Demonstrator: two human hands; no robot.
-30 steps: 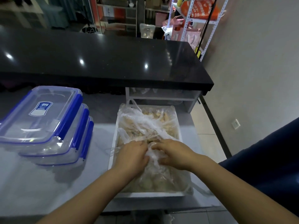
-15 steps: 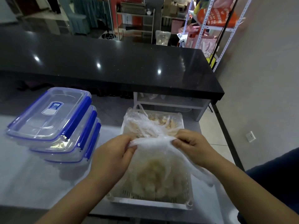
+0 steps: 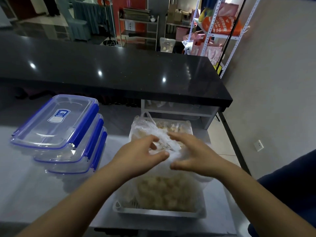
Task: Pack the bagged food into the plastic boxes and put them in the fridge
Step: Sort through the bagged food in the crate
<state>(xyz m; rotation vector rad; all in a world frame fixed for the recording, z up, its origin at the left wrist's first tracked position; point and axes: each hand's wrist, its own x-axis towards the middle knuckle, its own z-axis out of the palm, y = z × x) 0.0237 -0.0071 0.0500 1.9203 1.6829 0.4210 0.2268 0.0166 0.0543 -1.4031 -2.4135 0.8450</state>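
- Head view: a thin, clear plastic bag of food (image 3: 164, 190) lies in a white tray (image 3: 153, 214) at the near right of the grey desk (image 3: 34, 185). The food shows through the film as pale yellowish lumps, packed close. What kind of food it is I cannot tell.
- The top of the bag is crumpled up into a whitish bunch, raised above the tray between the two hands.
- The left hand (image 3: 136, 156) is wide, its fingers and thumb spread and nearly straight, with the tips against the left side of the bunched plastic.
- The right hand (image 3: 196, 154) is wide too. Its fingers reach leftward over the plastic and its thumb lies low against it. Neither hand is closed on the film. Both are a little blurred.
- A second bag (image 3: 142, 127) with loop handles sits at the far end of the same tray, holding similar pale pieces.
- Three clear boxes (image 3: 56, 134) with blue clip lids stand stacked on the desk, left of the tray and apart from it, all of them shut.
- The top lid bears a blue and white label (image 3: 59, 115). Its letters are too small to read.
- Beyond is a higher black desk (image 3: 119, 74), glossy with spots of light.
- On a white rack (image 3: 207, 36) far right lies an orange bag (image 3: 220, 25) with white writing, which is not legible.
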